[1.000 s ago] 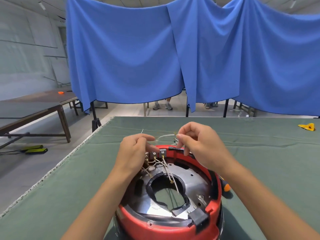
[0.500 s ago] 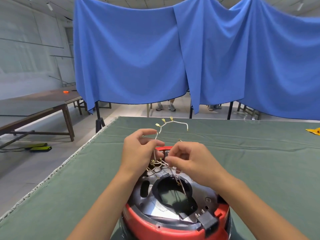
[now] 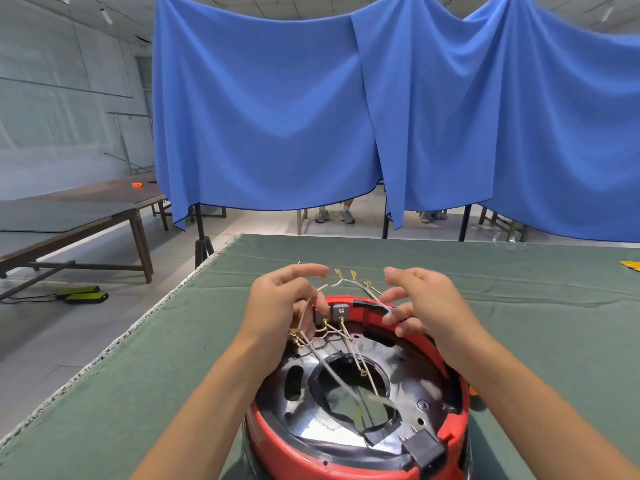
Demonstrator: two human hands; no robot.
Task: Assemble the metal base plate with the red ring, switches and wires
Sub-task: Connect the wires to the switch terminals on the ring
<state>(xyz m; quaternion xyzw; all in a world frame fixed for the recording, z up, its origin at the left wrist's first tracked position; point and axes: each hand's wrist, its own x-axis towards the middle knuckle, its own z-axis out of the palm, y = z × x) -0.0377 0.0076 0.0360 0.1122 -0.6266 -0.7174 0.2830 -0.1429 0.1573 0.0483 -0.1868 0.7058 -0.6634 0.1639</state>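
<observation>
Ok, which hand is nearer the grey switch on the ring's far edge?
Left. The left hand sits right beside the grey switch, fingers nearly touching it; the right hand is further off to its right.

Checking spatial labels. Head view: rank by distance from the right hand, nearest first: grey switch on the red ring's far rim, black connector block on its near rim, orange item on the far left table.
1. Grey switch, just left of the right hand.
2. Black connector block, on the near rim of the red ring, below the hand.
3. Orange item, far left on the wooden table.
</observation>
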